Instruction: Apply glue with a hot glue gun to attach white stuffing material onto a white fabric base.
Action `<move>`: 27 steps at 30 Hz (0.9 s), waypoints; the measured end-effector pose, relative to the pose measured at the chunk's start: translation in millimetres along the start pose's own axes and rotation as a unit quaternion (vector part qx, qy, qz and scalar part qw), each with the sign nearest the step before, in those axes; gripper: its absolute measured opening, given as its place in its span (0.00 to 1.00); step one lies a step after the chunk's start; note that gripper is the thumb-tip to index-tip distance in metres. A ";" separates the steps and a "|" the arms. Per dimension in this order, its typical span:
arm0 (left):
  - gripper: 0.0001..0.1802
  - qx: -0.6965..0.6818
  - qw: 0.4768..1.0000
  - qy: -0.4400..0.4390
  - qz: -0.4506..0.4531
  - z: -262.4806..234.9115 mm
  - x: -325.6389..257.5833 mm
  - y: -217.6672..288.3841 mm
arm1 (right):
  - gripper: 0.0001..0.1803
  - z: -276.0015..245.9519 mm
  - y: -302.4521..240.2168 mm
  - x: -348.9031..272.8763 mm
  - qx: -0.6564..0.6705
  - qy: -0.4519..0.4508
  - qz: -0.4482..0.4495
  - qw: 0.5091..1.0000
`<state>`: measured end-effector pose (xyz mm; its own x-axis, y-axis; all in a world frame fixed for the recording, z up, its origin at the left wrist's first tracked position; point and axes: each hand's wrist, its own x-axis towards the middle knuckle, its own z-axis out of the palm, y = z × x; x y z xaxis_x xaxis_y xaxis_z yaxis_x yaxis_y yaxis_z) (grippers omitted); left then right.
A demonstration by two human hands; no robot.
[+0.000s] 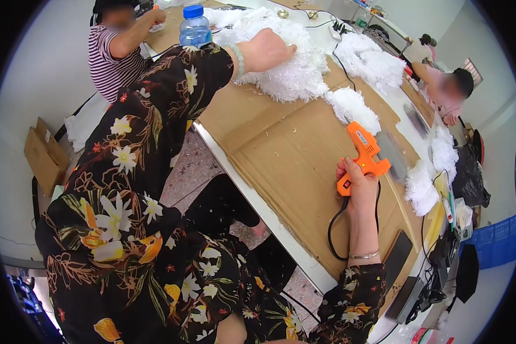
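My right hand (358, 179) is wrapped round the handle of an orange hot glue gun (366, 150), held above the cardboard with its nozzle end pointing away from me. A black cord loops down from its grip past my wrist. My left arm stretches far forward, and my left hand (268, 50) is at a big heap of white fluffy shreds (292, 77). Its fingers are curled in and pressed together; what they hold, if anything, is hidden. A smaller white clump (354, 109) lies just beyond the glue gun.
Brown cardboard (281, 155) covers the table. Behind my left wrist stands a blue-capped bottle (195, 27). More white clumps (375, 60), a black phone-like slab (399, 252) and tangled cords (436, 269) lie to the right. Other people sit at the far left and far right.
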<state>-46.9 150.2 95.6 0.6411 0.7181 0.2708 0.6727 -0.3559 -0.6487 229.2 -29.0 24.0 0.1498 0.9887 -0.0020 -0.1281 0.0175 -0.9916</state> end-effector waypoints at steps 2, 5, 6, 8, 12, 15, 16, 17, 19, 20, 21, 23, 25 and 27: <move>0.25 -0.171 0.980 -0.043 -0.097 -10.1 0.8 -3.8 | 0.09 -2.4 -0.3 1.5 -0.001 0.000 0.003 1.000; 0.22 -0.318 0.935 0.137 -0.074 31.5 2.6 -34.7 | 0.09 2.5 -3.9 -0.7 -0.006 -0.015 -0.002 1.000; 0.22 -0.317 0.936 0.136 -0.073 30.7 5.2 -37.4 | 0.09 1.4 -2.7 0.3 -0.007 -0.015 -0.005 1.000; 0.22 -0.393 0.901 0.111 -0.144 28.8 8.4 -43.4 | 0.09 0.4 -0.6 2.5 -0.004 -0.014 -0.006 1.000; 0.19 -0.395 0.884 0.153 -0.198 15.3 11.6 -40.8 | 0.09 0.6 -2.8 -0.3 0.002 -0.002 0.000 1.000; 0.18 -0.420 0.868 0.188 -0.185 1.9 17.7 -20.0 | 0.09 -2.6 -3.2 -2.6 0.005 -0.001 -0.001 1.000; 0.20 -0.418 0.881 0.179 -0.128 0.5 20.0 -10.9 | 0.09 -3.7 -2.7 -2.7 0.005 0.005 0.000 1.000; 0.23 -0.416 0.891 0.169 -0.070 -1.1 23.2 -3.0 | 0.10 -5.2 -2.5 -2.0 0.021 0.005 -0.005 1.000; 0.26 -0.397 0.906 0.128 -0.077 19.2 25.4 7.1 | 0.10 -7.0 -0.1 -1.1 0.039 0.007 -0.008 0.999; 0.30 -0.375 0.919 0.087 -0.086 30.6 26.7 10.2 | 0.11 -7.5 -2.6 -0.1 0.067 0.001 -0.035 0.997; 0.30 -0.379 0.917 0.085 -0.084 39.5 23.4 9.5 | 0.12 -6.5 -5.7 1.4 0.092 -0.007 -0.062 0.994; 0.33 -0.366 0.916 0.056 -0.157 49.7 25.3 10.8 | 0.12 -13.1 -16.8 3.7 0.135 0.029 -0.085 0.987; 0.34 -0.385 0.901 0.092 -0.179 48.9 23.4 12.1 | 0.13 -18.8 -28.9 7.2 0.179 0.059 -0.107 0.976; 0.31 -0.349 0.891 0.202 -0.208 38.4 26.7 14.8 | 0.14 -26.8 -43.3 9.5 0.215 0.102 -0.142 0.961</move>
<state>-34.0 187.0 65.9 0.2688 0.6503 0.7106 0.8587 -0.4959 0.1290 262.5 -24.3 63.4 0.4219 0.8861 0.1918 -0.4404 0.3853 -0.8109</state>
